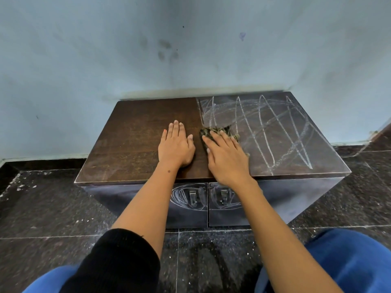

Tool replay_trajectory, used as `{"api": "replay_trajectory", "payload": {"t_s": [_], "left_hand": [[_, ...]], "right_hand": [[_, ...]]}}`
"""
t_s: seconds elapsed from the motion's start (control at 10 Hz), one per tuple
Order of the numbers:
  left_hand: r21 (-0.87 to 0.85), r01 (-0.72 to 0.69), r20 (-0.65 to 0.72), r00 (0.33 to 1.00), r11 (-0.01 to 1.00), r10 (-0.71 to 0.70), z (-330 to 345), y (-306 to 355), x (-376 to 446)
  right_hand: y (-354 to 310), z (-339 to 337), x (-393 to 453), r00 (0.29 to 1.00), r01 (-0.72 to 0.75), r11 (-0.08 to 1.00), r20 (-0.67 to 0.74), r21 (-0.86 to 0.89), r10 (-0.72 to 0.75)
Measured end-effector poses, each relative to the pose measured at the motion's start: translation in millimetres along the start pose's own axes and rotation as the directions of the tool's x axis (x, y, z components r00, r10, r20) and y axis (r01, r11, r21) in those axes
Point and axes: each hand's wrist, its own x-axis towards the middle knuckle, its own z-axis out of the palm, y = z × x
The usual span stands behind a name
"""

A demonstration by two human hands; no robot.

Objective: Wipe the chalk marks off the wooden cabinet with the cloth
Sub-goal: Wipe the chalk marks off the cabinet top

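On top of the wooden cabinet, about midway along, I've got my right hand pressed flat on the cloth, fingers spread and straight, not gripping it. My left hand lies just beside it, palm down and holding nothing, fingers flat on the bare wood.

What matters: the chalk marks all lie to the right of the cloth, running from it out to the top's right edge and from the back edge to the front edge. The loops stand long front to back. So the right hand is the nearer one, and I'd guess the wipe goes rightward. Nothing stands on that side of the top. The front doors have scribbles around the handles too, not yet wiped.
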Motion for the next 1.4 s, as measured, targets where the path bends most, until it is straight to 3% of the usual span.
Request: {"api": "replay_trajectory", "payload": {"t_s": [0.1, 0.3, 0.6, 0.8, 1.0, 1.2, 1.4], "left_hand": [[0.006, 0.002, -0.003, 1.0, 1.0, -0.002, 2, -2, 2], [0.002, -0.005, -0.017, 1.0, 1.0, 0.005, 3, -1, 2], [0.004, -0.009, -0.012, 1.0, 1.0, 0.009, 4, -3, 4], [0.005, -0.009, 0.003, 1.0, 1.0, 0.009, 1, -3, 1], [0.014, -0.001, -0.005, 1.0, 1.0, 0.001, 4, -3, 3], [0.016, -0.001, 0.009, 1.0, 1.0, 0.001, 2, -1, 2], [0.024, -0.003, -0.004, 1.0, 1.0, 0.003, 0, 0, 3]], "right_hand": [[5, 7, -29, 0.993, 0.026, 1.0, -0.117, -0.008, -0.027], [6, -2, 19, 1.0, 0.001, 1.0, 0.01, 0.021, -0.001], [9, 3, -28, 0.995, -0.016, 1.0, -0.094, 0.014, 0.017], [7, -8, 27, 0.997, -0.047, 0.998, 0.069, 0.041, 0.044], [6, 5, -30, 0.994, -0.044, 0.999, -0.102, -0.001, 0.044], [8, -5, 28, 0.997, -0.065, 0.997, 0.042, 0.04, 0.064], [3, 4, -20, 0.994, -0.075, 0.997, -0.078, -0.014, 0.073]]}}
